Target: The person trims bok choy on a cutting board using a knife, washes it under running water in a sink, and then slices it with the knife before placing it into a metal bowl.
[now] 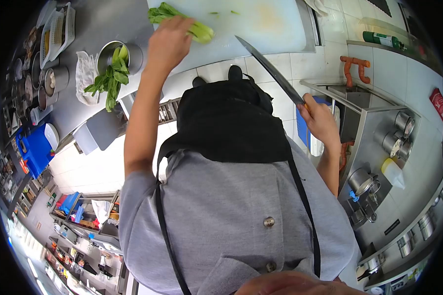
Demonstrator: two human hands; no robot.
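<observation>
Left hand (168,42) is down on the bok choy (182,22), fingers curled over the pale stalk end and pressing it flat onto the white cutting board (261,24); the leafy green tops poke out past the knuckles toward the board's left side. Right hand (320,120) is well away from the board, wrapped tight around the handle of a long knife (270,71), and the blade angles up and left, its tip hanging just beside the board's near edge, clear of the greens. The handle itself is mostly swallowed by the fist, so how the thumb sits is hard to tell. A couple of small green scraps (224,12) lie on the board beyond the bunch. Off to the left on the grey counter, a metal pot (133,56) holds more leafy greens (110,78), some spilling over its rim. A black apron and a grey shirt fill the lower view.
</observation>
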